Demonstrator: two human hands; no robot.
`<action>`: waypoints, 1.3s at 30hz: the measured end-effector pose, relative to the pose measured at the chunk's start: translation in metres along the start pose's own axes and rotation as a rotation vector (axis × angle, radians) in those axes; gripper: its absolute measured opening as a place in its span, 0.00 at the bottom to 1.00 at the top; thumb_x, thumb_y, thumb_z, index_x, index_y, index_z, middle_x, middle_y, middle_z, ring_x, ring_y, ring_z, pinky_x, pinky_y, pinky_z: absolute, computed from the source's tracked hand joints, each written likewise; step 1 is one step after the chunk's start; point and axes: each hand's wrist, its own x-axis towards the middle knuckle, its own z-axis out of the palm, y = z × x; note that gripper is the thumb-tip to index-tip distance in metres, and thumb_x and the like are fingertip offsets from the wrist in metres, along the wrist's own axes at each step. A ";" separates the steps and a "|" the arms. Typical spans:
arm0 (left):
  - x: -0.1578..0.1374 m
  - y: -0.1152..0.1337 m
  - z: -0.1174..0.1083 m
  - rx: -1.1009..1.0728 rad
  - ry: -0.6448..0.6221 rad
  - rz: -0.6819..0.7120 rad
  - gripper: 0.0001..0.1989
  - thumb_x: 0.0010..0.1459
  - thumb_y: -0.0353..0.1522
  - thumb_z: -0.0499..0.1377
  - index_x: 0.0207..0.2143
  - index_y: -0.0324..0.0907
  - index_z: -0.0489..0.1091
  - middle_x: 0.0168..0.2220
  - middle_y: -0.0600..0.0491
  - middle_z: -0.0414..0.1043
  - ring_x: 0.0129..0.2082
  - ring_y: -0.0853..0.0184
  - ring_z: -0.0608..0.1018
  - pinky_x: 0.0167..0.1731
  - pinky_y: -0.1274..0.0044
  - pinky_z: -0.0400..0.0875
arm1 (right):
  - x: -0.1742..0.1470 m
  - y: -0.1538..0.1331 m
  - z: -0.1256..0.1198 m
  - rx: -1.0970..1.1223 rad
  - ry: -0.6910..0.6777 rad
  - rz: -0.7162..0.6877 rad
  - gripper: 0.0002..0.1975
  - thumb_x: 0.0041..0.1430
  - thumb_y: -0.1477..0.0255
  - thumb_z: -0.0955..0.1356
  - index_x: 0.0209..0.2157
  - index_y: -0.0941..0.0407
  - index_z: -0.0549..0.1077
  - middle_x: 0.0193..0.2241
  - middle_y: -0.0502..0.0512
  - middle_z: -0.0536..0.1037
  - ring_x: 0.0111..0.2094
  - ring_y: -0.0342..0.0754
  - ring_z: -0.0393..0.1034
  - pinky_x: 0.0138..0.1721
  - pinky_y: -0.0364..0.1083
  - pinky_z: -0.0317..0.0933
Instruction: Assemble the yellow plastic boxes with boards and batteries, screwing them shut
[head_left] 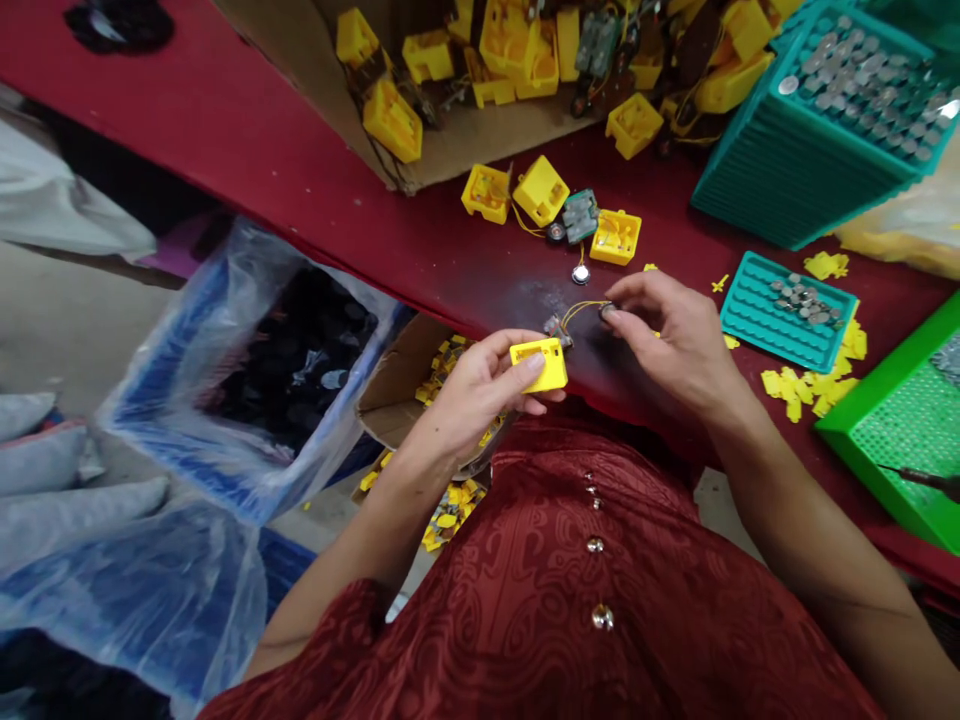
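Observation:
My left hand is closed round a small yellow plastic case, its thumb lying on the open face. Just beyond the case is a small grey part, from which thin yellow wires run to the right. My right hand pinches a small round speaker at the far end of these wires; the fingers partly cover it. Past both hands on the red table lie several yellow cases, a grey-green module and a round silver disc on a wire.
A cardboard box of yellow cases stands at the back. To the right are a teal tray with button cells, a tall teal tray stack, scattered yellow pieces and a green basket. Plastic-lined blue crates stand lower left.

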 end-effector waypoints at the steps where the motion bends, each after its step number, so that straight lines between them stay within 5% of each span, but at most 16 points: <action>1: -0.002 0.000 0.001 0.000 -0.016 -0.016 0.32 0.46 0.39 0.82 0.48 0.40 0.72 0.37 0.52 0.84 0.30 0.66 0.88 0.25 0.83 0.78 | -0.005 -0.002 -0.003 0.060 -0.002 0.065 0.09 0.67 0.68 0.69 0.45 0.55 0.80 0.37 0.55 0.83 0.37 0.49 0.77 0.43 0.50 0.73; 9: -0.009 -0.011 0.013 0.087 -0.055 0.017 0.33 0.44 0.30 0.80 0.51 0.43 0.71 0.48 0.52 0.82 0.32 0.71 0.84 0.33 0.80 0.81 | -0.037 -0.012 -0.023 0.200 0.062 0.209 0.11 0.64 0.66 0.71 0.44 0.54 0.83 0.39 0.55 0.84 0.34 0.48 0.76 0.40 0.50 0.74; 13: -0.010 -0.012 0.019 0.131 -0.052 0.030 0.33 0.43 0.30 0.80 0.50 0.42 0.71 0.46 0.53 0.81 0.33 0.72 0.82 0.33 0.81 0.80 | -0.041 -0.007 -0.026 0.152 0.055 0.170 0.12 0.62 0.66 0.71 0.44 0.54 0.84 0.39 0.55 0.85 0.36 0.49 0.77 0.41 0.51 0.73; 19: -0.016 -0.019 0.029 0.099 -0.095 -0.074 0.25 0.56 0.38 0.77 0.50 0.41 0.71 0.43 0.52 0.82 0.30 0.70 0.86 0.27 0.82 0.79 | -0.057 0.012 -0.022 -0.050 0.041 0.135 0.13 0.62 0.68 0.71 0.46 0.56 0.84 0.38 0.57 0.84 0.37 0.50 0.77 0.45 0.51 0.72; 29: -0.014 -0.018 0.053 -0.131 -0.159 -0.353 0.22 0.47 0.32 0.80 0.42 0.39 0.78 0.30 0.56 0.78 0.22 0.75 0.78 0.19 0.86 0.68 | -0.068 0.012 -0.032 -0.155 0.084 0.075 0.12 0.68 0.69 0.71 0.49 0.52 0.84 0.43 0.58 0.85 0.43 0.55 0.79 0.52 0.56 0.73; 35: -0.009 -0.017 0.053 -0.234 -0.190 -0.415 0.16 0.57 0.39 0.70 0.42 0.37 0.80 0.41 0.40 0.87 0.27 0.68 0.81 0.23 0.81 0.72 | -0.079 0.026 -0.027 -0.319 0.089 0.084 0.12 0.70 0.70 0.69 0.48 0.54 0.85 0.43 0.62 0.81 0.48 0.59 0.75 0.53 0.58 0.70; 39: -0.007 -0.014 0.056 -0.255 -0.193 -0.441 0.15 0.56 0.39 0.68 0.41 0.37 0.82 0.42 0.41 0.87 0.28 0.67 0.82 0.23 0.81 0.72 | -0.085 0.032 -0.026 -0.321 0.092 0.045 0.12 0.72 0.70 0.68 0.48 0.53 0.85 0.41 0.60 0.80 0.46 0.56 0.73 0.51 0.57 0.69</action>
